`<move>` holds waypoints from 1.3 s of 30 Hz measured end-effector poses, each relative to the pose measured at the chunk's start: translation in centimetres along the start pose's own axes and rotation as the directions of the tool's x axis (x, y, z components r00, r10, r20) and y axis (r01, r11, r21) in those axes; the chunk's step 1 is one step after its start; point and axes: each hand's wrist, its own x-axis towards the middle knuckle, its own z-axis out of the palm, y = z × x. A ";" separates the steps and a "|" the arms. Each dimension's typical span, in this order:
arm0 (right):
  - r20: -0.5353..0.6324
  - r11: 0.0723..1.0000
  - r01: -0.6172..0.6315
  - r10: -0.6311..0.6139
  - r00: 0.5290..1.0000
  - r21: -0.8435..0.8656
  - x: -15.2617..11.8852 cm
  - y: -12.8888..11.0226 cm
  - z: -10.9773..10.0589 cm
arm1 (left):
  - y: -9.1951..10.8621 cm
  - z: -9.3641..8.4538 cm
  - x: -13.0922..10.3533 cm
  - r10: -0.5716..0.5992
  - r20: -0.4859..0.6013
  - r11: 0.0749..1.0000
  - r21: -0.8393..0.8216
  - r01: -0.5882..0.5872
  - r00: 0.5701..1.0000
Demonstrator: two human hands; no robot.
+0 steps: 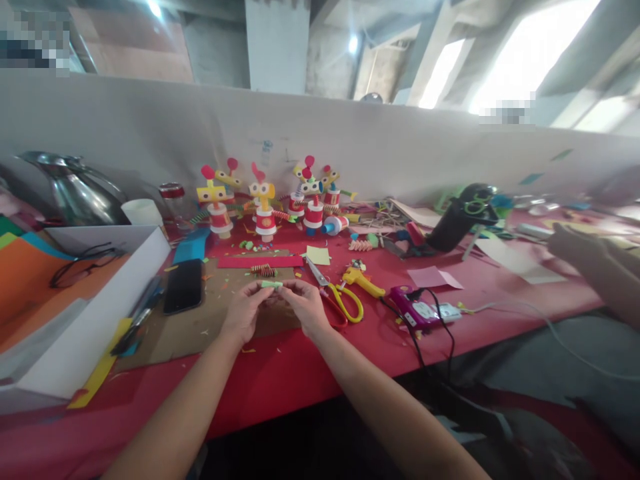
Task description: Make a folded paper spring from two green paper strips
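Between both sets of fingertips I pinch a small light green paper piece (pixel 271 285), held above a brown cardboard sheet (pixel 220 333). My left hand (pixel 245 310) is closed on its left end and my right hand (pixel 306 307) on its right end. Just beyond the fingers lies a folded paper spring (pixel 263 270). To the right of my right hand are scissors (pixel 345 300) with red and yellow handles and a yellow glue gun (pixel 364 281). A pale yellow paper square (pixel 319 255) lies near the scissor blades.
Several paper-cup figures (pixel 264 212) stand at the back. A white box (pixel 100 293) with coloured paper, a phone (pixel 183 287) and a steel jug (pixel 75 190) are on the left. Rightward sit a purple power strip (pixel 415 310) with cables, a black holder (pixel 457 220) and another person's hand (pixel 580 250).
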 end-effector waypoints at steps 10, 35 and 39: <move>-0.025 0.997 -0.007 0.005 1.000 -0.074 0.1 -0.1 -0.3 | -0.2 -0.1 0.1 -0.005 0.001 0.999 0.048 0.005 1.000; -0.165 0.931 0.082 -0.149 0.975 -0.355 0.4 1.3 -0.1 | -0.1 0.1 -0.7 0.266 0.008 0.912 0.321 -0.254 0.964; -0.142 0.932 0.110 -0.168 0.976 -0.346 0.4 1.2 -0.2 | 0.0 0.1 -0.4 0.139 -0.017 0.975 0.176 -0.134 0.990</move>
